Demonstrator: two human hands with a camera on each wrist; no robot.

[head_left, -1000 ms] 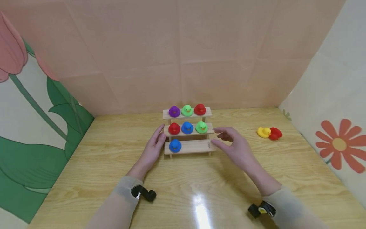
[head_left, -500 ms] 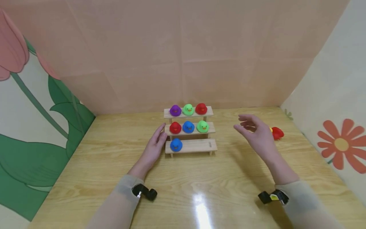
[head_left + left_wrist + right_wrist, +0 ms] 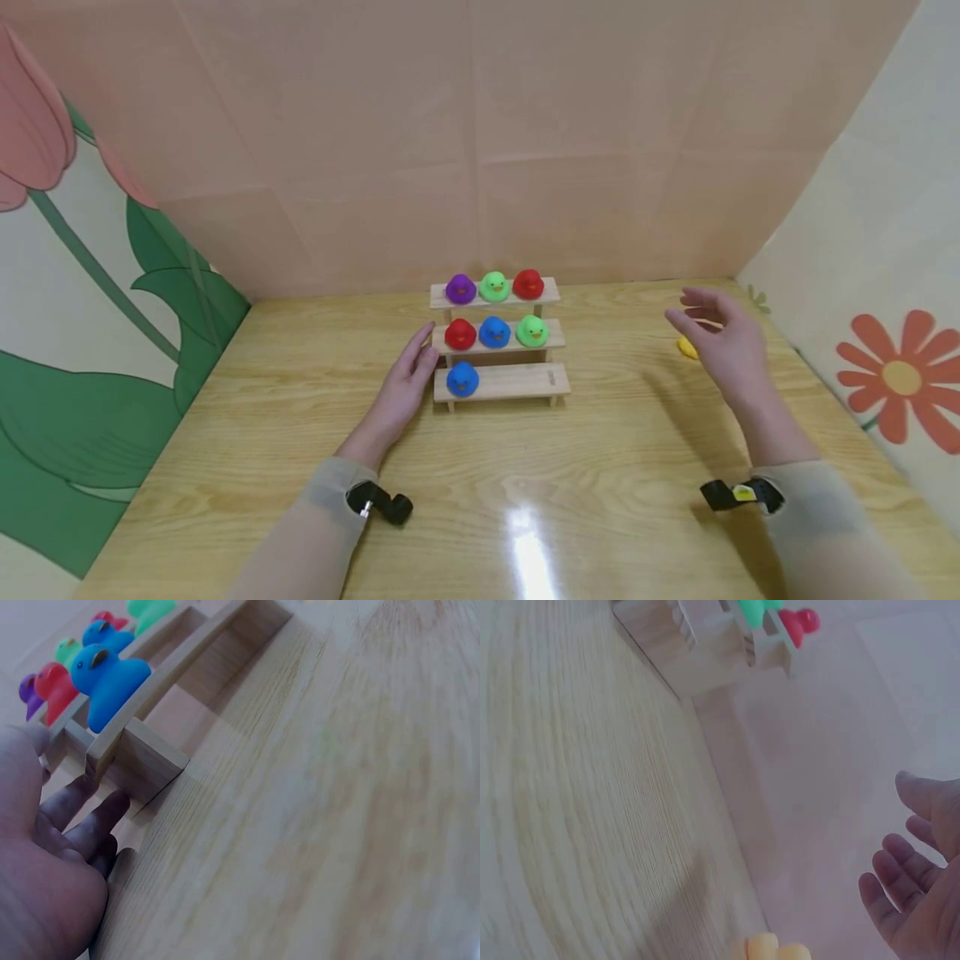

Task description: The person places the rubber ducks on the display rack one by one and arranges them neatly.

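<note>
A three-step wooden stand [image 3: 517,381] carries small rubber ducks. The top step has a purple duck [image 3: 461,289], a green duck [image 3: 494,287] and a red duck [image 3: 528,284]. On the middle step sit a red, a blue and a green duck; a single blue duck [image 3: 462,379] is at the left of the bottom step. My left hand [image 3: 401,383] rests at the stand's left side, fingers by its end in the left wrist view. Over on the right, my right hand [image 3: 723,342] hovers with loosely bent fingers and nothing in it, partly covering a yellow duck [image 3: 687,348].
The wooden table [image 3: 315,358] meets a pinkish backdrop [image 3: 360,167] behind the stand. Panels with a tulip [image 3: 33,125] and an orange flower [image 3: 900,377] flank the left and right sides.
My right hand has moved from the stand's right end toward the loose ducks on the right, and now hides the red one there. The left hand has stayed put.
</note>
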